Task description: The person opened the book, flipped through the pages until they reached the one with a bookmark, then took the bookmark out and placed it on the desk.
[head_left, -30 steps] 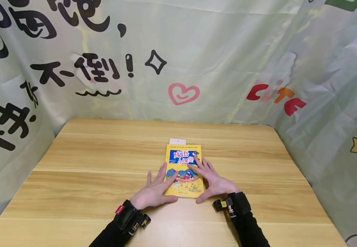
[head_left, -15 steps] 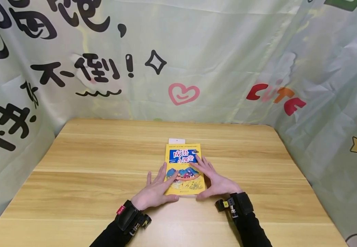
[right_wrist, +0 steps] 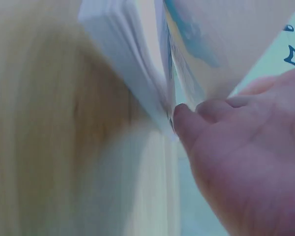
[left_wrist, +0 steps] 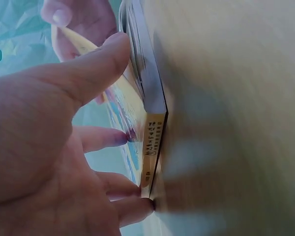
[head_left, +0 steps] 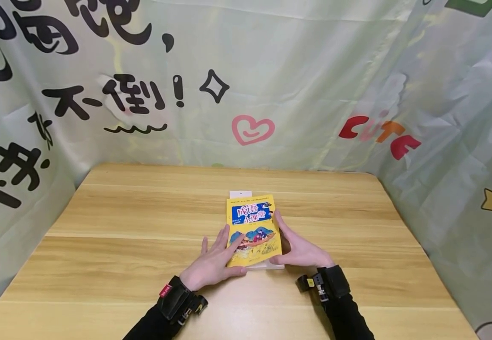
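A paperback book with a yellow cover and a blue title panel lies on the table, its front cover tilted up along the right side. My left hand rests with spread, fairly straight fingers over the book's left edge, near the spine. Thumb and fingers of my right hand pinch the cover's free right edge. In the right wrist view the raised cover stands apart from the page block, and the right hand's fingers lie at its inner side.
A small white card sticks out past the book's far edge. The wooden table stretches around it, with a printed cloth hanging behind and along the sides.
My right hand has drawn its fingers back from the cover's face to its right edge and lifted it. The cover now tilts, and pages show beneath. My left hand has barely moved.
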The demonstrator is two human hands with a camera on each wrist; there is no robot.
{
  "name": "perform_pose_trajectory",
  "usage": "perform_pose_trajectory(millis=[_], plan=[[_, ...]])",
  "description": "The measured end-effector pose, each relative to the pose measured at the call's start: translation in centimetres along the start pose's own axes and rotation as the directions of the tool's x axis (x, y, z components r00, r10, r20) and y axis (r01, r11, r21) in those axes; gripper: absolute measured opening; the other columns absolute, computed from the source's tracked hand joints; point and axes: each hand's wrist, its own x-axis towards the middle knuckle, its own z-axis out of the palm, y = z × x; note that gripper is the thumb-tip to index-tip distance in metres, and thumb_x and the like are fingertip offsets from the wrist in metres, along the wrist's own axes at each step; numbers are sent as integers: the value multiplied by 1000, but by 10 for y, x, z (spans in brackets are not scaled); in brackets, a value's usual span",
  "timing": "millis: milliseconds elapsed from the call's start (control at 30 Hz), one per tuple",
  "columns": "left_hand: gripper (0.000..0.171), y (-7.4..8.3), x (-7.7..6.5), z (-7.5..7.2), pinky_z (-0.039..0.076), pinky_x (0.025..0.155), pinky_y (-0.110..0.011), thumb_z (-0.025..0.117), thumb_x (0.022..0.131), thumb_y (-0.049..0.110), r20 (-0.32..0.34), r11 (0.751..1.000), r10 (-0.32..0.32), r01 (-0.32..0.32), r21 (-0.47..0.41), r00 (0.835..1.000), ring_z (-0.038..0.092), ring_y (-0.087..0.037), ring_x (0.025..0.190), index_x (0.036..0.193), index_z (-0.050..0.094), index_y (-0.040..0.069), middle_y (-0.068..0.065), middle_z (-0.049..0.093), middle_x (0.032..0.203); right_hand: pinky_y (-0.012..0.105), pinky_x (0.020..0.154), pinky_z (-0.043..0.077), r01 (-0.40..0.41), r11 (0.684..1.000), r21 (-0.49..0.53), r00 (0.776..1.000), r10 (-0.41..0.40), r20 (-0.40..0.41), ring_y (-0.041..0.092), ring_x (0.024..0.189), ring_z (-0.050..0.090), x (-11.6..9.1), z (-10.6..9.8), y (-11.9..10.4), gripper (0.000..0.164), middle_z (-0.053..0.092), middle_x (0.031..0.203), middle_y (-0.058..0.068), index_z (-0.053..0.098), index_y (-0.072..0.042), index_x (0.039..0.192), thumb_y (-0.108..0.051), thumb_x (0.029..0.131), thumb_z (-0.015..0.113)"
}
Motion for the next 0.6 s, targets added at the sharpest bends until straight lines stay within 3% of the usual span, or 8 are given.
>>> perform_pose_trajectory(millis=[67,167,367,500,600], plan=[[86,0,0,-1,-1,108,-69,55,88,57,1,1000,-4,4,-7,1000,3,-38,142,154,24,12,-25,-2,157,61,110,15,39,999,33,999,-39,-5,37,141,12,1,1,-5,121,-14,158,19,-22,-9,150,-10,79,75],[85,0,-1,-3,1,108,-70,59,87,54,-7,1000,-5,5,-12,1000,5,-38,142,153,25,12,-26,1,157,64,109,12,91,995,27,995,-90,-29,39,142,2,2,2,-19,120,-17,157,22,-23,-7,149,-7,80,74],[82,3,-1,-7,13,102,-75,70,81,37,-61,1000,17,-18,-13,998,19,-38,139,150,35,11,-25,24,153,68,106,14,104,994,35,992,-101,-73,44,140,4,2,3,-49,115,-14,155,27,-19,0,149,0,80,73],[84,5,0,-9,25,101,-72,74,76,29,-103,999,41,-43,-20,994,30,-39,135,148,36,9,-23,37,148,64,108,17,95,993,67,991,-88,-105,40,140,11,5,8,-45,116,-16,156,24,-20,-8,150,-4,82,73],[92,7,0,-9,42,95,-62,76,73,25,-139,997,67,-71,-24,988,47,-36,124,151,30,9,-22,45,142,60,109,19,80,993,88,991,-70,-117,33,141,12,9,13,-34,116,-16,157,19,-21,-13,150,-8,83,73]])
